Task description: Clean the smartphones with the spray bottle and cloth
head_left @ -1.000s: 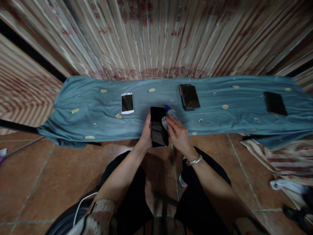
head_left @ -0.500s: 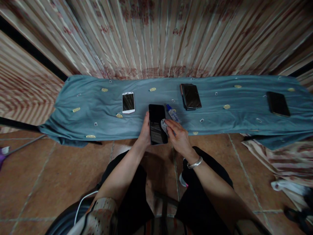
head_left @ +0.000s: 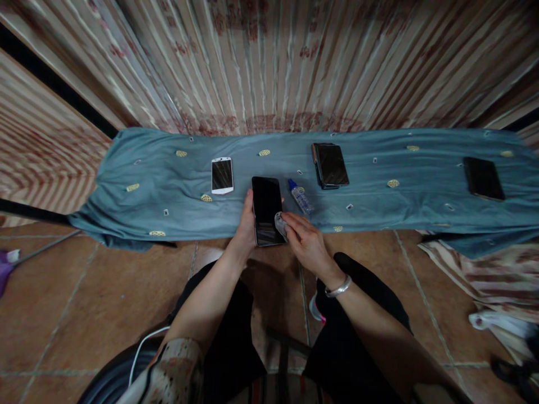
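A black smartphone [head_left: 266,205] lies face up in my left hand [head_left: 246,223], which grips it along its left edge and from beneath. My right hand [head_left: 306,238] pinches a small grey cloth [head_left: 280,224] against the lower right part of the dark screen. Just right of the phone, a clear bottle [head_left: 300,198] with a blue tip lies on the teal cloth cover [head_left: 248,154]. The phone is held above the near edge of that cover. Most of my left fingers are hidden behind the phone.
To the left lies a white phone [head_left: 222,175]. A small stack of dark phones [head_left: 332,165] sits right of the bottle, and another dark phone [head_left: 484,178] rests at the far right. A pleated curtain [head_left: 269,67] hangs behind; floor tiles [head_left: 122,297] show below.
The phone in my left hand has shifted slightly left and up. My right hand with the cloth has moved a little down the screen. The bottle now shows more.
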{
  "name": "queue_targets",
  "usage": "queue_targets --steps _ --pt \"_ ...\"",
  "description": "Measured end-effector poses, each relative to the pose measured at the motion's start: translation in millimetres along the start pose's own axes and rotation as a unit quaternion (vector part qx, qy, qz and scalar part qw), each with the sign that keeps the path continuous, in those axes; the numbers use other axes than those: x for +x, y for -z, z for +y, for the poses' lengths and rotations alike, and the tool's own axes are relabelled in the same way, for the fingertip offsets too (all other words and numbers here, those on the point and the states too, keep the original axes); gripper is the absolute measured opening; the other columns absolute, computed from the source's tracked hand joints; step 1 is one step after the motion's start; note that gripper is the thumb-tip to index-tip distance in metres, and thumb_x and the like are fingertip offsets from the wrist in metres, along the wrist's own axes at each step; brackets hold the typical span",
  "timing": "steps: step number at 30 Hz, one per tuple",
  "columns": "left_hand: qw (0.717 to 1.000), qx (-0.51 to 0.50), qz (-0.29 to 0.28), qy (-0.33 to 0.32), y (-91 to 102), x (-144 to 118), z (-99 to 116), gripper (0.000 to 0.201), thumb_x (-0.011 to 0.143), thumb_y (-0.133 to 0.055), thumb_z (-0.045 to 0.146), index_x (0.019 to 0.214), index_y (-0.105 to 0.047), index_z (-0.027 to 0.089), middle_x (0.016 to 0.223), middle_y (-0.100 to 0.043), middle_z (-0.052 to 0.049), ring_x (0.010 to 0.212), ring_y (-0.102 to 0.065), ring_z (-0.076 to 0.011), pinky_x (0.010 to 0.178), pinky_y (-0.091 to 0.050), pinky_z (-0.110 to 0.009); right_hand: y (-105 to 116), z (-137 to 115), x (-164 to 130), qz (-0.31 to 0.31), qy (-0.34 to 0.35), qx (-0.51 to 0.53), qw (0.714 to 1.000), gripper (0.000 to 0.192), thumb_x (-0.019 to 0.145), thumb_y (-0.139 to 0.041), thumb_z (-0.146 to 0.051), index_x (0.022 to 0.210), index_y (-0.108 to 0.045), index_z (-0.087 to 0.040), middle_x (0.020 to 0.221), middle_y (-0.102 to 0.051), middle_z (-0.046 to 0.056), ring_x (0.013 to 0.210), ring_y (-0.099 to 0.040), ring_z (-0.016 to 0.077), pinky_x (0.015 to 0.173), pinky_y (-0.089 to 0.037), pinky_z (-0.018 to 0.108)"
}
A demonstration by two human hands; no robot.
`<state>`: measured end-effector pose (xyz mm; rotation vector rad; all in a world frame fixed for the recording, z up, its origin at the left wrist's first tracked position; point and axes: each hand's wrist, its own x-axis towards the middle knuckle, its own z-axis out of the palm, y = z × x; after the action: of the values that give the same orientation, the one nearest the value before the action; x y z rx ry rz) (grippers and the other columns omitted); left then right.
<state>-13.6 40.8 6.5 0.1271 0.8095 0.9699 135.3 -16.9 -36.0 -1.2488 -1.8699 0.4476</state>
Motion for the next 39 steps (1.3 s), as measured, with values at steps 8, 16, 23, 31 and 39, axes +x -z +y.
queue_targets --steps 8,16,23,31,39 --pt "0.999 0.003 0.014 -0.046 1.8 1.1 2.0 0.060 0.097 -0.038 0.059 0.110 -0.072 0.012 0.082 -0.077 -0.009 0.076 -0.073 -0.0209 0.071 -0.059 -0.030 1.8 -5.6 -8.5 -0.012 0.011 0.006 1.000 0.038 0.099 -0.046 -0.020 0.132 -0.063 -0.025 0.128 -0.070 0.008 0.121 -0.065 0.0214 0.107 -0.054 0.041" --pt "0.998 0.000 0.003 -0.059 6.2 5.4 5.9 0.066 0.097 -0.033 0.062 0.109 -0.071 0.010 0.085 -0.076 -0.012 0.078 -0.073 -0.0218 0.076 -0.060 -0.033 3.3 -9.2 -16.8 -0.033 0.014 -0.009 0.999 0.042 0.097 -0.050 -0.022 0.138 -0.058 -0.022 0.141 -0.060 0.011 0.130 -0.059 0.0231 0.111 -0.051 0.041" --pt "0.998 -0.016 0.005 -0.062 3.3 5.1 5.2 0.064 0.098 -0.032 0.061 0.107 -0.070 0.011 0.079 -0.075 -0.010 0.074 -0.073 -0.0191 0.075 -0.060 -0.031 0.9 -5.4 -16.7 -0.024 0.077 -0.070 0.994 0.039 0.100 -0.046 -0.022 0.136 -0.060 -0.020 0.128 -0.068 0.012 0.120 -0.065 0.0244 0.106 -0.055 0.042" --pt "0.996 -0.020 0.013 -0.082 2.2 8.8 1.9 0.063 0.098 -0.033 0.060 0.096 -0.070 0.009 0.078 -0.074 -0.010 0.072 -0.071 -0.0181 0.079 -0.059 -0.031 4.0 -10.9 -15.4 -0.010 0.134 -0.136 0.982 0.036 0.100 -0.047 -0.016 0.132 -0.063 -0.014 0.120 -0.071 0.014 0.109 -0.067 0.0242 0.098 -0.058 0.042" --pt "0.996 -0.018 0.034 -0.074 3.6 12.1 -3.5 0.065 0.097 -0.031 0.064 0.089 -0.069 0.011 0.069 -0.071 -0.009 0.062 -0.068 -0.0160 0.068 -0.058 -0.028 1.5 -16.4 -14.9 -0.009 0.173 -0.137 0.975 0.035 0.097 -0.051 -0.010 0.129 -0.064 -0.010 0.119 -0.071 0.016 0.113 -0.064 0.0253 0.100 -0.058 0.041"
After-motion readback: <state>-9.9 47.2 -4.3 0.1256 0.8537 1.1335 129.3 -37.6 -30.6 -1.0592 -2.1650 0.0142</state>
